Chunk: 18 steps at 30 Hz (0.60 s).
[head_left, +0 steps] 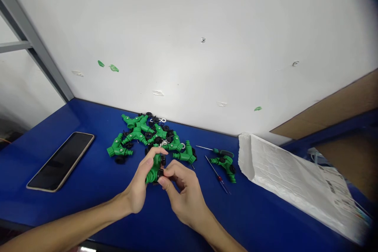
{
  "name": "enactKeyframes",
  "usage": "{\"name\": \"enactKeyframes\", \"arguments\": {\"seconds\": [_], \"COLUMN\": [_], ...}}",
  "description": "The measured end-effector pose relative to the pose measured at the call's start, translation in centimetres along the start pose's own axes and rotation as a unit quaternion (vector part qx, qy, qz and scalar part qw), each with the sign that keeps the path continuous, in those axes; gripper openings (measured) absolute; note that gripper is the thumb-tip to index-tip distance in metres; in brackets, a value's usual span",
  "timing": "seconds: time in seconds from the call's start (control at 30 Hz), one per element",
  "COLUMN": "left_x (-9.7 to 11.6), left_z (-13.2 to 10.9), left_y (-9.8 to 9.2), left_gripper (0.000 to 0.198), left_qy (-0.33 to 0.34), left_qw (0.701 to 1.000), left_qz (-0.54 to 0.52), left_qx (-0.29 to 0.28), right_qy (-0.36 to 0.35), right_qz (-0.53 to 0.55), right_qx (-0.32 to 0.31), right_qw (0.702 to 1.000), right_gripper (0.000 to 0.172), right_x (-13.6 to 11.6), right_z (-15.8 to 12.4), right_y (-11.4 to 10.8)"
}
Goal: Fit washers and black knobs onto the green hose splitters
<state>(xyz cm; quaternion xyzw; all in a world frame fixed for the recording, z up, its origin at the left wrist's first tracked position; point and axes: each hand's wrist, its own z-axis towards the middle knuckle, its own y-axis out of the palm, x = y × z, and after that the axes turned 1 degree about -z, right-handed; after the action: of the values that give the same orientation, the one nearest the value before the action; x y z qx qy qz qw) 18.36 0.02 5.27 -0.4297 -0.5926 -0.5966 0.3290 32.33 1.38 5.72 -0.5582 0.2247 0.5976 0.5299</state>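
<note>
My left hand (139, 184) is wrapped around a green plastic Y-shaped hose connector (152, 174) with black knobs on its side. Thumb and forefinger of my right hand (185, 196) pinch the lower black knob (160, 173) of that connector. Part of the connector is hidden by my left fingers. Just beyond my hands lies a pile of similar green connectors (137, 134), mixed with small black parts and white rings (163, 120). Another green connector (227, 165) with black knobs rests to the right of my hands.
A phone (60, 161) lies at the left on the blue table (97, 201). Two screwdrivers, one green-handled (223, 152) and one with a red and blue handle (222, 184), lie right of the pile. Further right is a white plastic bag (295, 181). A white wall (189, 67) stands behind.
</note>
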Motion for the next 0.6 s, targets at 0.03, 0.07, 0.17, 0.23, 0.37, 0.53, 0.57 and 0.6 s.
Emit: {"name": "enactKeyframes", "arguments": {"seconds": [0.03, 0.07, 0.17, 0.23, 0.37, 0.53, 0.57, 0.6], "left_x": [0.0, 0.1, 0.5, 0.8, 1.0, 0.9, 0.9, 0.9], "left_z": [0.1, 0.2, 0.6, 0.8, 1.3, 1.7, 1.8, 1.9], "left_y": [0.1, 0.1, 0.3, 0.4, 0.1, -0.7, -0.8, -0.9], "left_gripper": [0.041, 0.041, 0.039, 0.037, 0.045, 0.05, 0.05, 0.049], "left_qy": [-0.022, -0.047, -0.12, -0.159, -0.244, -0.274, -0.273, -0.273], "left_qw": [1.0, 0.998, 0.99, 0.981, 0.96, 0.952, 0.952, 0.95], "left_qz": [-0.013, -0.027, -0.075, -0.107, -0.133, -0.135, -0.141, -0.148], "left_qx": [0.005, 0.009, 0.019, 0.025, 0.018, -0.006, -0.013, -0.022], "right_qy": [-0.014, -0.031, -0.09, -0.124, -0.169, -0.176, -0.166, -0.158], "right_qz": [-0.015, -0.031, -0.08, -0.122, -0.175, -0.159, -0.152, -0.146], "right_qx": [-0.006, -0.013, -0.049, -0.089, -0.171, -0.179, -0.162, -0.141], "right_qw": [1.0, 0.999, 0.991, 0.981, 0.955, 0.955, 0.961, 0.966], "right_gripper": [0.02, 0.019, 0.017, 0.019, 0.023, 0.023, 0.021, 0.02], "right_x": [0.1, 0.2, 0.2, 0.0, -0.5, -0.1, 0.1, 0.3], "right_z": [0.0, 0.1, 0.5, 0.9, 2.0, 2.7, 2.7, 2.6], "right_y": [0.0, -0.1, -0.6, -1.1, -1.9, -2.2, -2.1, -2.0]}}
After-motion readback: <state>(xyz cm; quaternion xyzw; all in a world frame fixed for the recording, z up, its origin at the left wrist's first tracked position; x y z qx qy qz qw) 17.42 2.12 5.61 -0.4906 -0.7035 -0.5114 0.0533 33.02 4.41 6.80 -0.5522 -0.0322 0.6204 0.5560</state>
